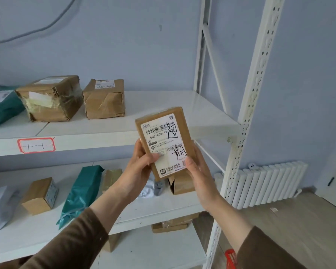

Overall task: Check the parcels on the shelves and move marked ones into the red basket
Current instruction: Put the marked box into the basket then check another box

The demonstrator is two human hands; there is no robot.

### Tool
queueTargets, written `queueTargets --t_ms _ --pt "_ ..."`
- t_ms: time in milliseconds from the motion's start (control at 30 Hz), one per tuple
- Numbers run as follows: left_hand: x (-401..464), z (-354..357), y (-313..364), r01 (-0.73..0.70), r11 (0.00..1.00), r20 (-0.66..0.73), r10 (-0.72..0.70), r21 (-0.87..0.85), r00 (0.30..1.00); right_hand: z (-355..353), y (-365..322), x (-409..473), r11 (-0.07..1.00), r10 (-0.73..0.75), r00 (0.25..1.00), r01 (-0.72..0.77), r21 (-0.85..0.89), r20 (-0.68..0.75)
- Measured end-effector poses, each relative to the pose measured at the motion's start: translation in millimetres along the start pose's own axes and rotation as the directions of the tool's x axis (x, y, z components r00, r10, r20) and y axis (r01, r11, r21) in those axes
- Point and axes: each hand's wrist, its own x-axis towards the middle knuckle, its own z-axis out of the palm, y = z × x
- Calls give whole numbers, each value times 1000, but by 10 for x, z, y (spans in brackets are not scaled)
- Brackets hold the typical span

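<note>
taped brown cardboard boxes (50, 98) sit at 10 o'clock on the white metal shelf (109, 136), while both hands, left (139, 167) and right (197, 172), grip a flat brown cardboard parcel (164, 142) at centre, its white label handwritten in black.

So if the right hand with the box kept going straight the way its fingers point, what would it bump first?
Probably nothing on the top shelf: the right hand points up and away past the held parcel over bare shelf, then toward the wall. Depth is hard to judge.
</note>
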Motion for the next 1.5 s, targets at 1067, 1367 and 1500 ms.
queueTargets --t_ms 1067,1367,1500 --pt "32 4214 -3334 652 744 163 -632 -146 758 -4633 728 -2156 770 632 602 -560 305 -488" --pt "159 4779 -4193 748 643 156 -732 -164 663 -5531 1417 -2220 639 762 494 -679 361 -419" --pt "384 4845 -4706 807 564 129 -799 -177 587 -5790 1862 -2081 590 805 461 -694 413 -374"
